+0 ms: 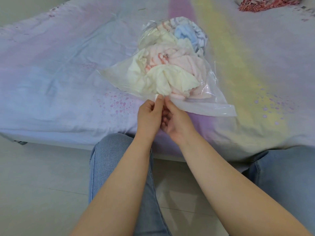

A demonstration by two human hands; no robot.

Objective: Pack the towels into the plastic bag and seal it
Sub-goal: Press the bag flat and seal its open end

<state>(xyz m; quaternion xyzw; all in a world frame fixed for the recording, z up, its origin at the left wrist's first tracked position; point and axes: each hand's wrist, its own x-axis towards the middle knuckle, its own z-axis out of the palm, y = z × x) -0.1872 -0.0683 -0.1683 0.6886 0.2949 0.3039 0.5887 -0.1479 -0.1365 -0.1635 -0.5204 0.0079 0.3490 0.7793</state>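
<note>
Our left hand (150, 114) and right hand (175, 118) pinched the clear plastic bag (204, 104) (pastel towels (163, 72) inside) at its near mouth; its length ran away from us.

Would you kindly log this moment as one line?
towels in bag | both hands pinch bag mouth: left, right | on bed

Towel-stuffed clear plastic bag (201, 99) on bed

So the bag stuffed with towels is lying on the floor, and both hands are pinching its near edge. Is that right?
Not quite. The head view shows the plastic bag with the towels lying on the bed, not on the floor. The rest holds: the left hand and right hand both pinch its near edge.
</note>
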